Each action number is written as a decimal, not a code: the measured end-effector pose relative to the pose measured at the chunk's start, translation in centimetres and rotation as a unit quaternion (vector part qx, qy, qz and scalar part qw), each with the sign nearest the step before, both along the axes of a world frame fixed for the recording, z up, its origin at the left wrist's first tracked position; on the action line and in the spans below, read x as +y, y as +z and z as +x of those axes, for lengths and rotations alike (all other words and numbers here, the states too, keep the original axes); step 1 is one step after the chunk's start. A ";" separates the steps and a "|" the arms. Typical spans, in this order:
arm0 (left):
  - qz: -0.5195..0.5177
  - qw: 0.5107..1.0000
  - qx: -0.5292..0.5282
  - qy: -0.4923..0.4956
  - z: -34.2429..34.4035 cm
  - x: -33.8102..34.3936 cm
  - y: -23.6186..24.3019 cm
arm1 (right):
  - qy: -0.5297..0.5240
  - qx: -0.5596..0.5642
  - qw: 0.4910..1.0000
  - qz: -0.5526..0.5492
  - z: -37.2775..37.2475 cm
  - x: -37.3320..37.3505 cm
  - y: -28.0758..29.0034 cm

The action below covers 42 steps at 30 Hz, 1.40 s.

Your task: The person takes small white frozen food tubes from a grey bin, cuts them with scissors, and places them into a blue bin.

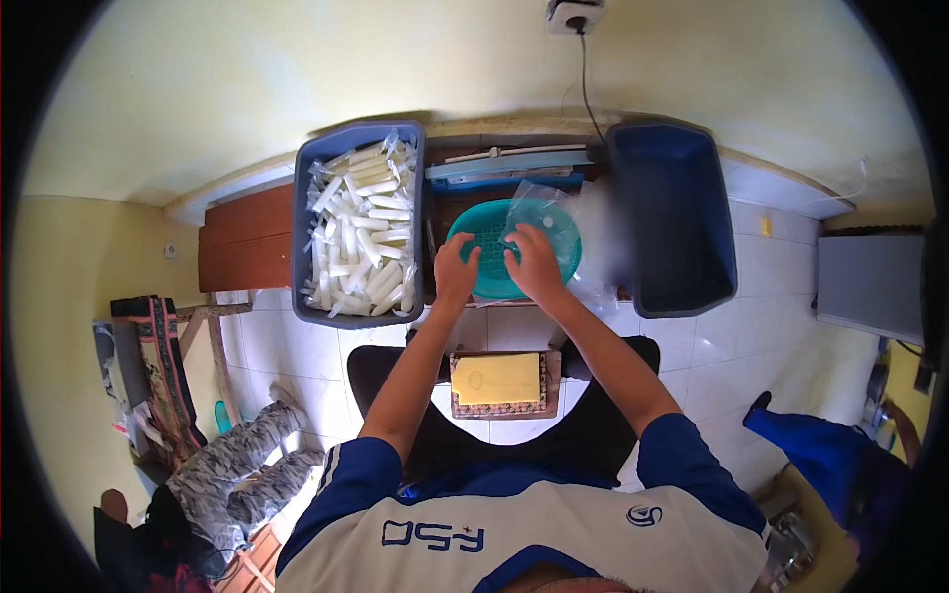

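Both hands reach over a green plastic basket (514, 290) with a perforated bottom. My left hand (456, 273) is at the basket's left side, thumb and fingers apart, with nothing seen between them. Over the middle, my right hand (537, 265) has its fingers bent and apart, close to a clear plastic bag (542, 205) lying across the basket's right side. Whether its fingertips touch the bag is hard to tell. To the left stands a grey tub (423, 227) heaped with white, stick-shaped packs (368, 237) in clear plastic.
A dark grey tub (682, 222) stands right of the basket, beside a blurred whitish patch. Behind the basket lies a long blue bar-shaped device (514, 168); a cable hangs from the wall socket (575, 15). A small stand with a yellow top (499, 379) sits between my knees. Another person (830, 455) is at right.
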<state>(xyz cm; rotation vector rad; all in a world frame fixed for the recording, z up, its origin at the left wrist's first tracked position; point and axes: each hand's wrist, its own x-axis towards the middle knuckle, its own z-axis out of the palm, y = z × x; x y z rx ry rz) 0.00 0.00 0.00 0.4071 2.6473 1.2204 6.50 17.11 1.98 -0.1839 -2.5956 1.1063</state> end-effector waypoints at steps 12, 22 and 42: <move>0.057 0.979 0.088 0.172 -4.8 3.1 -14.3 | 0.121 0.014 0.992 0.020 -9.6 -0.2 -13.8; 0.130 0.969 0.088 0.192 -6.2 2.9 -16.5 | 0.176 0.138 0.973 0.057 -13.6 -1.0 -18.1; 0.273 0.951 -0.031 0.143 -6.2 -0.1 -19.9 | 0.181 0.138 0.967 0.117 -12.6 -1.9 -18.0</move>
